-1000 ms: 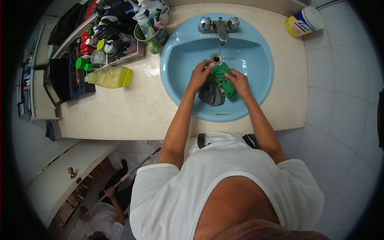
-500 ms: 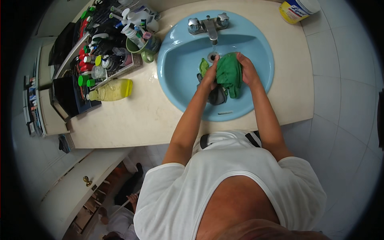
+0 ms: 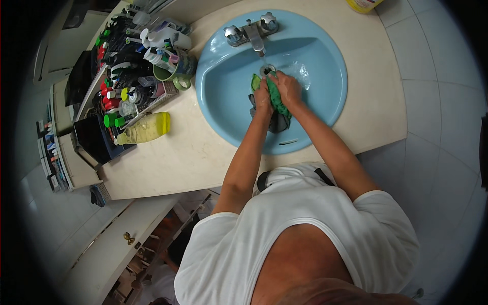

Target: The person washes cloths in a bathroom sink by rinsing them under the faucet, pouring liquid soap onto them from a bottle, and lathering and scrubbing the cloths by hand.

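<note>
Both my hands are closed on a bunched green cloth [image 3: 276, 97] low in the light-blue sink [image 3: 223, 107]. My left hand [image 3: 263, 99] grips its left side; my right hand [image 3: 288, 90] wraps over its upper right part. The cloth is squeezed into a narrow bundle close to the drain, beneath the faucet [image 3: 254, 38]. Water seems to run from the spout. Beside my left hand lies a light green piece [image 3: 255, 82], probably fabric. Dark grey cloth [image 3: 279, 123] sits in the basin below my hands, partly covered by them.
On the counter [image 3: 173, 162] at left lies a yellow liquid bottle [image 3: 147, 128]. Behind it stand a green mug [image 3: 181, 81] with toiletries and a crowded basket [image 3: 165, 94] of bottles. A yellow container [image 3: 362, 4] is cut off at the top right. Beyond an open door [image 3: 114, 244], another person is partly visible.
My right hand has moved left and in toward my left hand. The green cloth, spread wider before, is now squeezed into a narrow bundle. The view has shifted slightly.
</note>
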`<act>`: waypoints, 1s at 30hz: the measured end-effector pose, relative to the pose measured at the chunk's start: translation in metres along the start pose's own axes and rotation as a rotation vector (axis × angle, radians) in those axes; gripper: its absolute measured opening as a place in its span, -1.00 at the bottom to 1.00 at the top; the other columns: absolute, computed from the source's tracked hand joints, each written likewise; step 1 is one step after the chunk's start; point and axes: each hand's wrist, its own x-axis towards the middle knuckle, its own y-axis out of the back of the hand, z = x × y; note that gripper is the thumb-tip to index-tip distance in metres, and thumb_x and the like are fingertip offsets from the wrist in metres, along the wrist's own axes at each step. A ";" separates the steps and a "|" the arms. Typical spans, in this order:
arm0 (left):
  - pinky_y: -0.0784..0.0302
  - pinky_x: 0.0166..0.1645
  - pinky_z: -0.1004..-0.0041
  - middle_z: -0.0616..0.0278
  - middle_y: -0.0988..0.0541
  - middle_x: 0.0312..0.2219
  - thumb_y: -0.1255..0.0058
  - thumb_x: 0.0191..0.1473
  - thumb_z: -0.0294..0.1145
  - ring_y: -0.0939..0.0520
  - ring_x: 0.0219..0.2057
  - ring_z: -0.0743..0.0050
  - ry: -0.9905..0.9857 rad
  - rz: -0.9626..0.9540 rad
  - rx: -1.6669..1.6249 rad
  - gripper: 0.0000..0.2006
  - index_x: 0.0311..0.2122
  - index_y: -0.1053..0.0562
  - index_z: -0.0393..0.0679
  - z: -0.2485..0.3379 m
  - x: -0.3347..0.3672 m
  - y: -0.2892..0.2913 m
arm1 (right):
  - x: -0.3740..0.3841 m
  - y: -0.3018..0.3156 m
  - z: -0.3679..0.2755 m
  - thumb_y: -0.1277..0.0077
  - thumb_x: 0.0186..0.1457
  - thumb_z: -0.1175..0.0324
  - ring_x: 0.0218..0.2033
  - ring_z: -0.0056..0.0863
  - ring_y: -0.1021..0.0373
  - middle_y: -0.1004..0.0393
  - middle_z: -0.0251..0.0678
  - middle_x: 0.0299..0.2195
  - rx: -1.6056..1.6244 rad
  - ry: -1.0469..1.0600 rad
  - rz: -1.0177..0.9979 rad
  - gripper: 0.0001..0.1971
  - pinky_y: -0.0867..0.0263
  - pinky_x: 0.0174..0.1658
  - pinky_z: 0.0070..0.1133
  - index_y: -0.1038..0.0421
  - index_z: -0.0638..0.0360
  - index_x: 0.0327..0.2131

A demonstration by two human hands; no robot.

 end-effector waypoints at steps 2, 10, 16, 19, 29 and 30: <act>-0.48 -0.34 0.44 0.21 -0.46 -0.43 0.14 0.09 -0.24 -0.51 -0.43 0.37 -0.012 -0.156 -0.170 -0.79 -0.24 -0.36 -0.15 -0.005 0.013 0.043 | -0.023 -0.005 -0.033 0.09 0.06 0.07 -0.48 -0.05 -0.41 -0.45 -0.08 -0.57 -0.003 0.166 -0.018 -0.69 -0.32 -0.46 -0.26 -0.35 0.13 -0.45; -0.48 -0.29 0.43 0.24 -0.45 -0.38 0.20 0.13 -0.27 -0.51 -0.35 0.40 -0.073 -0.150 0.041 -0.81 -0.21 -0.33 -0.13 0.006 -0.022 -0.015 | 0.008 -0.008 0.052 0.11 0.08 0.12 -0.45 -0.06 -0.42 -0.46 -0.11 -0.55 0.101 -0.075 0.072 -0.74 -0.31 -0.43 -0.27 -0.35 0.11 -0.34; -0.48 -0.27 0.43 0.27 -0.49 -0.40 0.23 0.16 -0.10 -0.53 -0.34 0.37 -0.125 -0.674 -0.252 -0.70 -0.28 -0.39 -0.12 -0.013 0.036 0.080 | -0.047 0.008 -0.065 0.02 0.03 0.09 -0.41 -0.09 -0.38 -0.43 -0.13 -0.39 0.122 0.259 0.019 -0.69 -0.29 -0.41 -0.34 -0.37 0.16 -0.36; -0.46 -0.29 0.40 0.24 -0.49 -0.45 0.19 0.15 -0.11 -0.53 -0.37 0.40 0.003 -0.425 -0.181 -0.72 -0.28 -0.40 -0.10 -0.017 0.017 0.004 | -0.002 -0.014 0.008 0.07 0.05 0.12 -0.52 -0.11 -0.42 -0.47 -0.17 -0.55 0.030 0.103 0.181 -0.70 -0.33 -0.48 -0.30 -0.41 0.13 -0.56; -0.43 -0.34 0.44 0.26 -0.44 -0.46 0.08 0.09 -0.11 -0.48 -0.44 0.43 -0.122 -0.125 0.226 -0.70 -0.28 -0.38 -0.17 0.023 0.004 0.019 | -0.009 0.008 0.007 0.01 0.02 0.12 -0.34 -0.07 -0.39 -0.42 -0.13 -0.37 0.055 0.135 -0.021 -0.71 -0.31 -0.32 -0.28 -0.34 0.13 -0.32; -0.46 -0.34 0.40 0.23 -0.43 -0.46 0.04 0.06 -0.10 -0.50 -0.43 0.37 -0.148 -0.083 0.363 -0.68 -0.22 -0.35 -0.13 0.035 -0.005 0.010 | 0.000 0.014 0.022 -0.01 0.01 0.12 -0.30 -0.07 -0.37 -0.40 -0.14 -0.33 -0.082 -0.014 -0.093 -0.70 -0.30 -0.27 -0.28 -0.34 0.13 -0.31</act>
